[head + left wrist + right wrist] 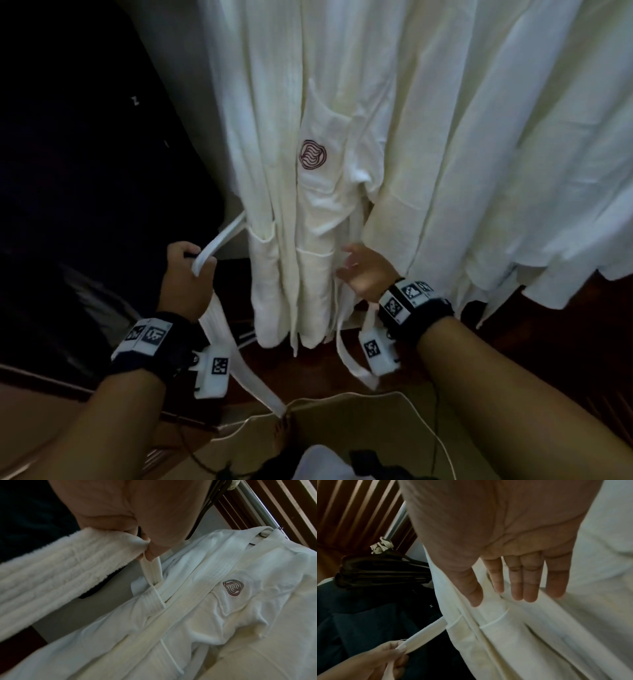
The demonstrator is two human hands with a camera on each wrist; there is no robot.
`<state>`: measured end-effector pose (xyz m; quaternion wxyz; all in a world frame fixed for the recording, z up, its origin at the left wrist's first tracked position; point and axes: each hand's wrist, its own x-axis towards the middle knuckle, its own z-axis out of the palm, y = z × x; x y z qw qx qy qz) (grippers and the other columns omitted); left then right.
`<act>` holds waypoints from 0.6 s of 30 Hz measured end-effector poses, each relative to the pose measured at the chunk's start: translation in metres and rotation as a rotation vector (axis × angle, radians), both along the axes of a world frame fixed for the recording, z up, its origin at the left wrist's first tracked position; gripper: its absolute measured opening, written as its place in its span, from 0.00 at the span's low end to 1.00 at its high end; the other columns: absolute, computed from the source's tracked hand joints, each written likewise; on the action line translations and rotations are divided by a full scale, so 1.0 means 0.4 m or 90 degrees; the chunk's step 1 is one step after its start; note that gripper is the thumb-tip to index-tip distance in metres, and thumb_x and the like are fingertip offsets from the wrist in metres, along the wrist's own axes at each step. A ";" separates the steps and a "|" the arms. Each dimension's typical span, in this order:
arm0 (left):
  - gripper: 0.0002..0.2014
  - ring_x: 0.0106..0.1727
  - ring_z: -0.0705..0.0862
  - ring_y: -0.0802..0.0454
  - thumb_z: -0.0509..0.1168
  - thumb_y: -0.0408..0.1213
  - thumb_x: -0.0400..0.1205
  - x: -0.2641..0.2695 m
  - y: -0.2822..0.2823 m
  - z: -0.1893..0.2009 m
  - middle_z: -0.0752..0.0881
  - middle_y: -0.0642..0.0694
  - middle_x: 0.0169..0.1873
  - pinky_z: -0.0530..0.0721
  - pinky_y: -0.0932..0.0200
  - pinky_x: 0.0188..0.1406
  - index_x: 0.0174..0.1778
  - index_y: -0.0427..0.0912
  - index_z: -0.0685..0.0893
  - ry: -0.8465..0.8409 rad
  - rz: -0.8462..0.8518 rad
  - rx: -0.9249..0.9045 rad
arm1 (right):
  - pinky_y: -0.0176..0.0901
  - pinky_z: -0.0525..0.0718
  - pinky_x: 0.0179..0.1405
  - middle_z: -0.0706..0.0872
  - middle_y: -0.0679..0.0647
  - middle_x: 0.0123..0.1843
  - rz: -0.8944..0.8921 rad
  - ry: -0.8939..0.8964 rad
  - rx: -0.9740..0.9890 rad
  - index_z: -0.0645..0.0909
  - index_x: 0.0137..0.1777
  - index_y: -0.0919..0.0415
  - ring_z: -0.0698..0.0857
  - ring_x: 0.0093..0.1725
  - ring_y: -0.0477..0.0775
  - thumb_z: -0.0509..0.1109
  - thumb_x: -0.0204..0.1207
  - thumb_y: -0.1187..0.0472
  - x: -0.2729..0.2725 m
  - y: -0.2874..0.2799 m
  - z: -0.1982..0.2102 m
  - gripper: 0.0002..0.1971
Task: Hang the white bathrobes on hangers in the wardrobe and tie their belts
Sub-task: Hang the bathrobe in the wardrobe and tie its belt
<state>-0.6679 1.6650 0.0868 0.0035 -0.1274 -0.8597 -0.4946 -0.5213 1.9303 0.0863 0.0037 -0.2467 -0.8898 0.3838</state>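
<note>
Behind bathrobe (308, 205), belt (222, 236) hidden, left hand (186, 277) gripping

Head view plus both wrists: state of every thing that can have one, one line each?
bathrobe with logo: hanging on the rail, front overlapped, not yet tied.
belt: untied; one end pulled out to the left, other end dangling lower right.
left hand: grips the belt end.
right hand: fingers straight, holding nothing, by the bathrobe front.
second bathrobe: hanging on the right.
dark hangers: bunched together, bare.
dark garment: hanging on the left.
</note>
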 end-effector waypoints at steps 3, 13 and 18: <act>0.10 0.30 0.76 0.50 0.64 0.35 0.84 -0.008 0.001 0.005 0.77 0.45 0.32 0.71 0.58 0.27 0.56 0.38 0.70 0.013 -0.031 0.011 | 0.47 0.79 0.60 0.86 0.58 0.57 -0.166 0.138 -0.096 0.78 0.61 0.63 0.84 0.60 0.59 0.71 0.75 0.60 -0.093 0.006 0.034 0.16; 0.32 0.73 0.70 0.62 0.72 0.44 0.77 -0.186 0.142 0.006 0.70 0.61 0.73 0.69 0.59 0.73 0.78 0.55 0.69 0.002 -0.329 -0.124 | 0.45 0.82 0.58 0.85 0.55 0.49 -0.228 0.341 -0.120 0.83 0.55 0.64 0.83 0.49 0.52 0.70 0.71 0.74 -0.284 -0.071 0.054 0.13; 0.35 0.67 0.79 0.48 0.76 0.61 0.63 -0.269 0.264 -0.001 0.77 0.46 0.68 0.78 0.55 0.68 0.67 0.66 0.72 -0.015 -0.304 -0.210 | 0.34 0.78 0.60 0.87 0.53 0.49 -0.331 0.444 -0.117 0.84 0.54 0.68 0.84 0.54 0.49 0.76 0.69 0.69 -0.290 0.008 0.100 0.13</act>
